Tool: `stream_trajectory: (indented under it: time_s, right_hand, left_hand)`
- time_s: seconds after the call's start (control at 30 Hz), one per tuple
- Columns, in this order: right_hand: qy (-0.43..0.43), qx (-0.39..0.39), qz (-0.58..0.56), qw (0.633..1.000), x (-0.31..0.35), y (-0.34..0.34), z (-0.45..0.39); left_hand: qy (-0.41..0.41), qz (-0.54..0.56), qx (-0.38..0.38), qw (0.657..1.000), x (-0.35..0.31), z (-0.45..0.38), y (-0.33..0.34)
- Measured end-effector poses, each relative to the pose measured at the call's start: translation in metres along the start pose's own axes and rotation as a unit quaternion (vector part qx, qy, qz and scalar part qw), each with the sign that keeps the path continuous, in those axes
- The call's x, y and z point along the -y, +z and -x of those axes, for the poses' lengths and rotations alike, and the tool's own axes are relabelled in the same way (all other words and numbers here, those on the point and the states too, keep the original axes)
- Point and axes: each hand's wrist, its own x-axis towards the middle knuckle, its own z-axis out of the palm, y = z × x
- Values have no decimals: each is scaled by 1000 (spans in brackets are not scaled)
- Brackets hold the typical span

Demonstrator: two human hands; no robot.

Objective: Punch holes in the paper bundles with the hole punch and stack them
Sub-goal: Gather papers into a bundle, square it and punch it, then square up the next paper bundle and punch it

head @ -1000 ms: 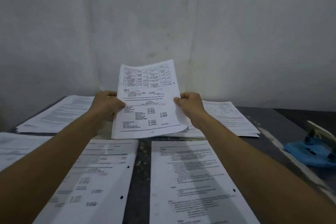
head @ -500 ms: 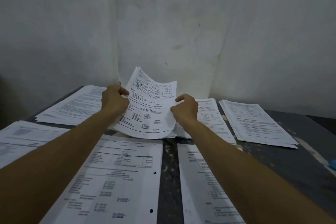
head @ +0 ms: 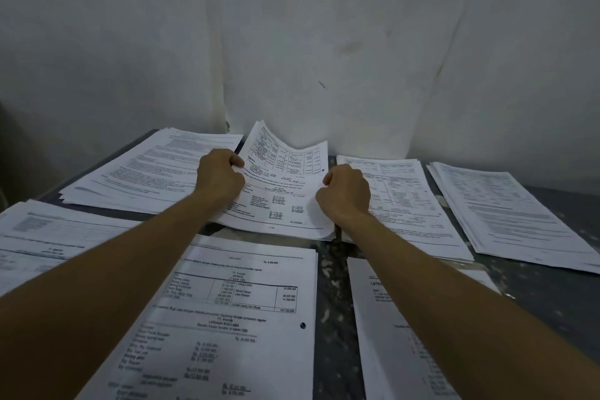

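Fingers on both hands curled, each pinching a side edge of the held bundle. Near-left stack [head: 48,237] flat at table edge, partly cropped. Far-left stack [head: 146,172] flat, sheets slightly fanned. Left hand [head: 220,178] grips left edge of held bundle [head: 282,191]; bundle's near edge rests low over the table, far end curls upward toward the wall [head: 324,42]. One punched hole shows near its right edge. Right hand [head: 344,195] grips the right edge. Below the hands, front-centre stack [head: 246,318] flat, punched hole on right margin. Front-right stack [head: 389,351] mostly under right forearm. Two more stacks far right [head: 406,198] [head: 506,214], side by side on dark table [head: 334,302]. Hole punch not visible.
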Motion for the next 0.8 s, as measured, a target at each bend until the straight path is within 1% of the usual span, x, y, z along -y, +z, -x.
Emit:
stream_trajectory:
  time_s: [0.2, 0.3, 0.4, 0.6, 0.8]
  right_hand:
    - [0, 11, 23, 1000, 0, 10, -5]
    - [-5, 18, 52, 998, 1, 11, -5]
    - [-19, 9, 73, 997, 1, 9, -5]
    - [-54, -6, 55, 997, 19, 7, 4]
    - [-91, 3, 3, 996, 55, 10, 19]
  left_hand:
    - [20, -40, 23, 999, 9, -2, 5]
    - [39, -84, 40, 995, 7, -3, 6]
    - [49, -122, 39, 991, 2, -2, 5]
    - [90, -133, 25, 987, -4, 3, -9]
    - [105, -154, 9, 982, 5, 10, -59]
